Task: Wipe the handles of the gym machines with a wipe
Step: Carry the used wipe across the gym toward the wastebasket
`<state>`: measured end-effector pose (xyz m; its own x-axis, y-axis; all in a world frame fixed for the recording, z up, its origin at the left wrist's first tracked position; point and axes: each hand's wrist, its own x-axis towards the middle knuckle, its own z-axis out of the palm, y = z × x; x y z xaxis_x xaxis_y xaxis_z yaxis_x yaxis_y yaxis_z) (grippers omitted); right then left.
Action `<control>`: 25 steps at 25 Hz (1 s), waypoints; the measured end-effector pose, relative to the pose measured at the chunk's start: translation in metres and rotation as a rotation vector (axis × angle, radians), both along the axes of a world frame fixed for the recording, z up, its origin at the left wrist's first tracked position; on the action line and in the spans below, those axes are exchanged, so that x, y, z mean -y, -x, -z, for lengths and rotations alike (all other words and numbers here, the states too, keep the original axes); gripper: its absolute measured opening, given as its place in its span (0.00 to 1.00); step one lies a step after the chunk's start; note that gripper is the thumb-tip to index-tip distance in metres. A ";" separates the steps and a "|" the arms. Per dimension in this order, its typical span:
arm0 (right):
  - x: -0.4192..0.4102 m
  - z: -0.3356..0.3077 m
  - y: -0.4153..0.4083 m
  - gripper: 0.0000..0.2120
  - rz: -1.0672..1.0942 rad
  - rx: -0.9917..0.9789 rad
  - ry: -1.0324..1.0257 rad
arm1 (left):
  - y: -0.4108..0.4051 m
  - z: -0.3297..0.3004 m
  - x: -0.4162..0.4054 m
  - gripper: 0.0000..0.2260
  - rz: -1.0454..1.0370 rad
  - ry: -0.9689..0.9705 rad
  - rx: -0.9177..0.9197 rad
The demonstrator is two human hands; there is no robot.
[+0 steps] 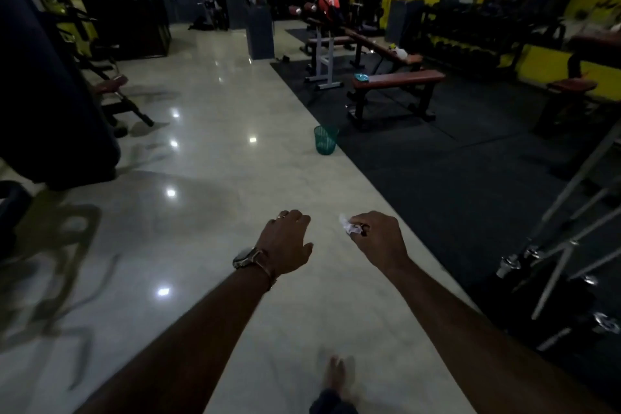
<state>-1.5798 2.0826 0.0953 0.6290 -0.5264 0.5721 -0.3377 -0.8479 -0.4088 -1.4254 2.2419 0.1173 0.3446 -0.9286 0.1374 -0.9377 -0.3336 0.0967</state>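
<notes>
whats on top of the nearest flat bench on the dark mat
A small teal object sits at the left end of the bench; too blurred to identify. The rest of the pad looks bare.

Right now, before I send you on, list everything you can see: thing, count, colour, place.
wipe: one, white, crumpled, pinched in the right hand
bin: one, green mesh, on the pale floor at the mat's edge
flat bench: one, brown pad on a black frame, on the dark mat
teal object: one, on the bench's left end, too blurred to identify
metal bars: several, silver, lower right
dumbbell rack: one, dark, against the yellow wall
left hand: wristwatch and ring, fingers loosely curled, holding nothing
right hand: holds the wipe
bare foot: one, bottom edge
</notes>
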 end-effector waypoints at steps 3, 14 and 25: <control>0.086 -0.002 -0.090 0.23 -0.024 0.008 -0.006 | -0.087 0.004 0.085 0.24 0.004 0.007 -0.011; 0.359 0.015 -0.435 0.28 -0.060 -0.067 0.030 | -0.416 0.025 0.347 0.25 -0.038 0.030 -0.067; 0.563 0.041 -0.743 0.19 0.143 -0.021 -0.191 | -0.759 0.036 0.591 0.26 0.144 -0.059 -0.059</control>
